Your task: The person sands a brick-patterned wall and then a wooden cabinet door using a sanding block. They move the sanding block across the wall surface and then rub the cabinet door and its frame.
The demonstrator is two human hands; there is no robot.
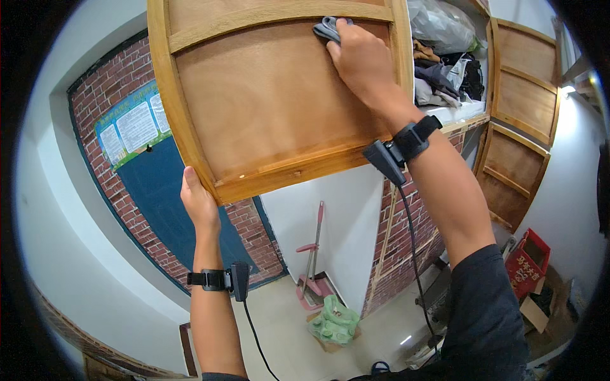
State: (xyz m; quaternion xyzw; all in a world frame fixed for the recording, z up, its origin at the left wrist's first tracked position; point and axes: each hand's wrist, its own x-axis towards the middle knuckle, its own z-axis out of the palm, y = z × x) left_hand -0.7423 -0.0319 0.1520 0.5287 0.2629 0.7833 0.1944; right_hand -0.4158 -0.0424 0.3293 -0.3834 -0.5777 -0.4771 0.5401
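A wooden cabinet door (267, 101) with a brown panel and lighter frame stands swung open in front of me. My left hand (201, 202) grips the door's lower left corner, its thumb showing on the near face and the other fingers mostly hidden. High on the right of the panel, my right hand (363, 58) presses a grey cloth (327, 29) against the wood, just beneath the curved crossbar (279, 24). Each wrist wears a black strap with a small device and a cable.
Right of the door, an open cabinet shelf (454, 114) holds clothes (438, 79) and a plastic bag (441, 25). Other wooden doors (522, 82) hang beyond. Below are a pink broom and dustpan (311, 267), a green bag (335, 320) and a red box (527, 260).
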